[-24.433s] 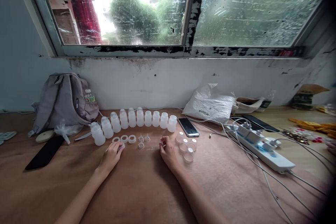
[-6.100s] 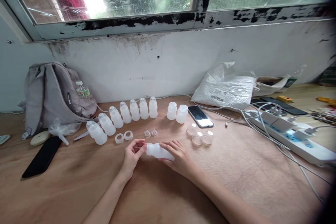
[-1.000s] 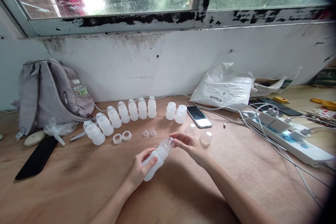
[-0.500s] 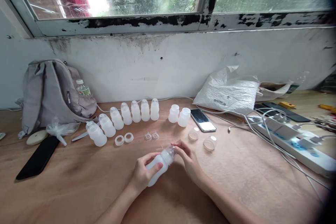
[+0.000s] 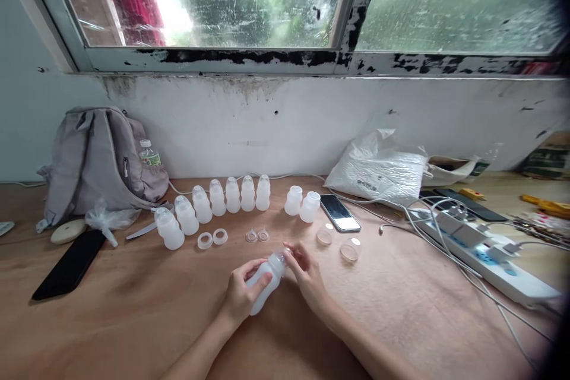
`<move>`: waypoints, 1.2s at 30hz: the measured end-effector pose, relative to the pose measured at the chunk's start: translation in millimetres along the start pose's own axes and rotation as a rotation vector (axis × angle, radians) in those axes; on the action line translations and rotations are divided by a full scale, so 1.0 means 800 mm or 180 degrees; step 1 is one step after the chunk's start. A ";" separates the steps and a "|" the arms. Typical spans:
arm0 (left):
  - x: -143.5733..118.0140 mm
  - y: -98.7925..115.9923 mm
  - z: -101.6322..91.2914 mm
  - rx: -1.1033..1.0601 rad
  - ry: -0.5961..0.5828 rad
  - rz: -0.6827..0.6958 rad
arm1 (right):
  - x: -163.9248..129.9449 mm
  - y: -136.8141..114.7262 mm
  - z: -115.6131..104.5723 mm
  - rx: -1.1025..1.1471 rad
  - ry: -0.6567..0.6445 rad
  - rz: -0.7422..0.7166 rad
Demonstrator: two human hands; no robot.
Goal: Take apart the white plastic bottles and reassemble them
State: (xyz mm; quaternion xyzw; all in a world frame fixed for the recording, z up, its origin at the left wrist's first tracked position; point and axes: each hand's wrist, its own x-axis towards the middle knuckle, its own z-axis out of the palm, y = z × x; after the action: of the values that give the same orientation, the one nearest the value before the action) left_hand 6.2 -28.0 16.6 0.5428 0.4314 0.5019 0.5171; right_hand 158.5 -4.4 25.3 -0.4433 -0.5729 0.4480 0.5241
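left hand (image 5: 238,297): you grip the bottle (image 5: 263,282) body, tilted, low over the table (image 5: 133,332).
right hand (image 5: 307,276): fingertips pinch the cap (image 5: 279,259) at its neck.
risk: cap may seat crooked if you twist while tilted; bottle could slip.
rings (image 5: 212,239): loose, left.
domes (image 5: 337,243): near right hand; a sweep could scatter them.
row (image 5: 214,205): standing behind.

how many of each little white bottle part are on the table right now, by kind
Capped translucent white plastic bottles standing in the row: 7
Open-necked white bottles: 2
Bottle held in the left hand and right hand: 1
White screw rings: 2
Clear teats: 2
Clear dome caps: 2
Total: 16
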 end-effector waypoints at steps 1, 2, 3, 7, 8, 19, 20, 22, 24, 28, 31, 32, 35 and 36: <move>0.000 0.000 0.000 -0.0001 0.0007 0.0011 | 0.004 -0.003 -0.002 -0.0043 -0.0155 0.0043; 0.001 0.000 0.000 -0.0006 0.0008 0.0029 | 0.009 -0.008 -0.006 -0.0117 -0.0310 0.0062; 0.001 -0.001 -0.001 0.0001 0.0013 0.0068 | 0.016 -0.015 -0.010 -0.0228 -0.0444 0.0045; 0.007 -0.006 -0.014 0.0725 0.0282 0.0532 | 0.051 -0.058 -0.034 -0.1060 -0.0509 -0.0514; 0.009 -0.009 -0.019 0.1134 0.0372 0.0724 | 0.062 -0.070 -0.039 -0.1332 -0.0381 -0.0740; 0.024 -0.024 -0.052 0.3427 0.0753 0.1485 | 0.200 -0.047 -0.036 -0.3110 0.0179 -0.1256; 0.025 -0.025 -0.054 0.3455 0.0776 0.1480 | 0.208 -0.039 -0.035 -0.3129 0.0202 -0.1214; 0.027 -0.028 -0.058 0.3528 0.0834 0.1468 | 0.220 -0.029 -0.035 -0.3154 0.0226 -0.1169; 0.030 -0.030 -0.062 0.3628 0.0896 0.1432 | 0.228 -0.024 -0.035 -0.3171 0.0225 -0.1149; 0.033 -0.035 -0.066 0.3892 0.1036 0.1333 | 0.235 -0.016 -0.035 -0.3168 0.0219 -0.1185; 0.034 -0.038 -0.067 0.4129 0.1168 0.1207 | 0.237 -0.012 -0.036 -0.3182 0.0183 -0.1273; 0.034 -0.039 -0.068 0.4200 0.1220 0.1150 | 0.236 -0.012 -0.036 -0.3189 0.0157 -0.1325; 0.034 -0.044 -0.071 0.4360 0.1329 0.1018 | 0.230 -0.019 -0.036 -0.3188 0.0132 -0.1548; 0.035 -0.045 -0.072 0.4394 0.1349 0.0993 | 0.225 -0.022 -0.034 -0.3179 0.0169 -0.1635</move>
State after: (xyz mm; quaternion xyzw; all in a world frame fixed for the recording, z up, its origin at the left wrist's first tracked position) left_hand -45.5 10.3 -18.9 0.6910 0.6575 0.2781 -0.1138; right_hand 174.8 169.3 80.3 -0.4950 -0.7916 -0.0310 0.3570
